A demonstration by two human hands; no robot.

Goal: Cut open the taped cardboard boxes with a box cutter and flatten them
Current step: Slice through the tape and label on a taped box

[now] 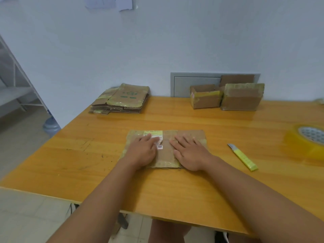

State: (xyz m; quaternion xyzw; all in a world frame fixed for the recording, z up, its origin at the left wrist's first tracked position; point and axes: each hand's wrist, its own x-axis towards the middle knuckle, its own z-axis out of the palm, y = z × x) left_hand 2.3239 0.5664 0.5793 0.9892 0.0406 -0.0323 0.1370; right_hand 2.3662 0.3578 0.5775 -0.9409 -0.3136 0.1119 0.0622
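Note:
A flattened cardboard box (166,151) with yellowish tape and a torn label lies in the middle of the wooden table (175,186). My left hand (142,151) presses flat on its left half, and my right hand (190,152) presses flat on its right half, fingers spread. A yellow box cutter (243,157) lies on the table to the right of the box, blade pointing away, with no hand on it. At the back right stand a small open box (206,97) and a taped box (242,97). A stack of flattened boxes (121,99) rests at the back left.
A big roll of clear yellowish tape (306,141) sits at the right edge of the table. A grey wall panel (196,83) is behind the boxes. A water jug (50,126) stands on the floor to the left, near a metal rack (15,85).

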